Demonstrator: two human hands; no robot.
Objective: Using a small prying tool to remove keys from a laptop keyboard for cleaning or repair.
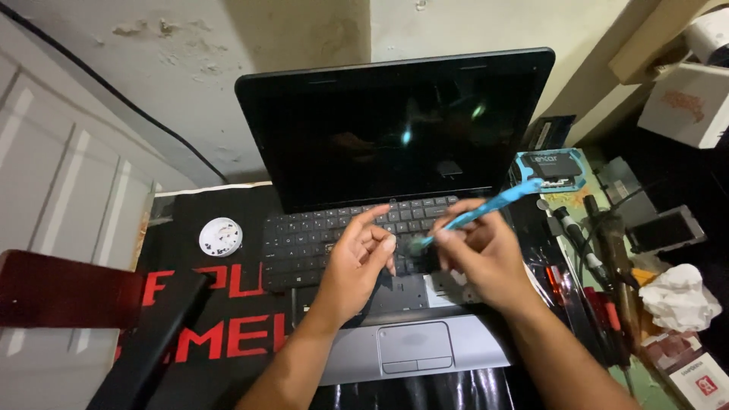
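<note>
Laptop (395, 228) sits open on a black mat (228, 304) — its keyboard (319, 239) lifted; right hand (486, 258) grips a blue pry tool (486, 209), left hand (361, 262) half-curled, fingertips touching the keys.

The scene is dimly lit from above. Small glare spots are reflected in the laptop screen (395, 129). Edges are bent by wide-angle distortion.
</note>
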